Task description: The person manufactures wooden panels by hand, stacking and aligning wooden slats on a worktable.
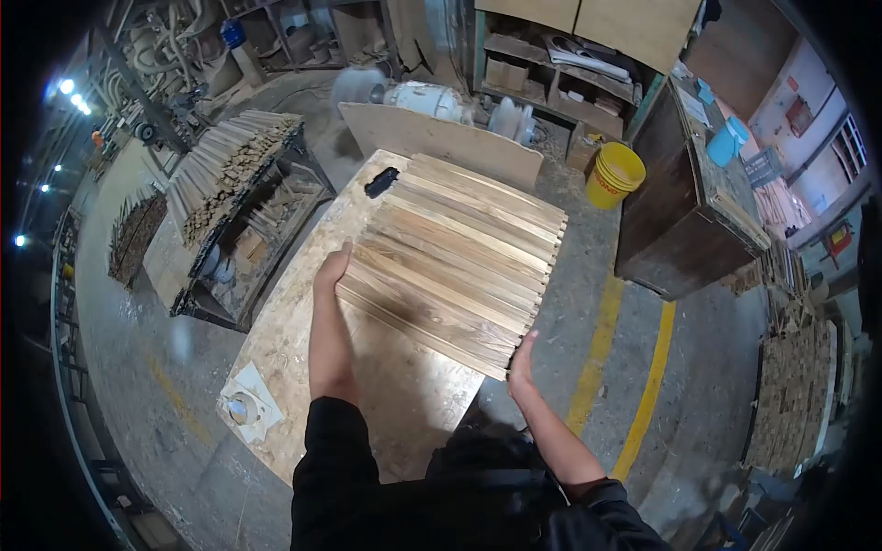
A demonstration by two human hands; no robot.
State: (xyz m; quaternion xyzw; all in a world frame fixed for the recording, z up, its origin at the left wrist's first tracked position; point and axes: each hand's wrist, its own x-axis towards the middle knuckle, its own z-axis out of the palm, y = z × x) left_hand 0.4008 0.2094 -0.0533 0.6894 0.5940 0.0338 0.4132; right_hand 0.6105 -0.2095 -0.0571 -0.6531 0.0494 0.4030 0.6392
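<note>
Several wooden slats (450, 266) lie side by side on a light wooden table (404, 413), their right ends reaching the table's edge. My left hand (332, 268) is at the left ends of the slats nearest me, its fingers against them. At the near right corner, my right hand (523, 363) touches the slat ends, thumb up; its other fingers are partly hidden. A black object (380, 182) sits by the far left corner of the slats. A round container (242, 410) stands on a pale sheet at the table's near left.
Behind the table stand an upright board (441, 142) and a grinder-like machine (427, 99). A rack of wooden sticks (230, 165) is at the left. On the right are a yellow bucket (616, 174), a dark cabinet (675, 202) and stacked wood (788, 395).
</note>
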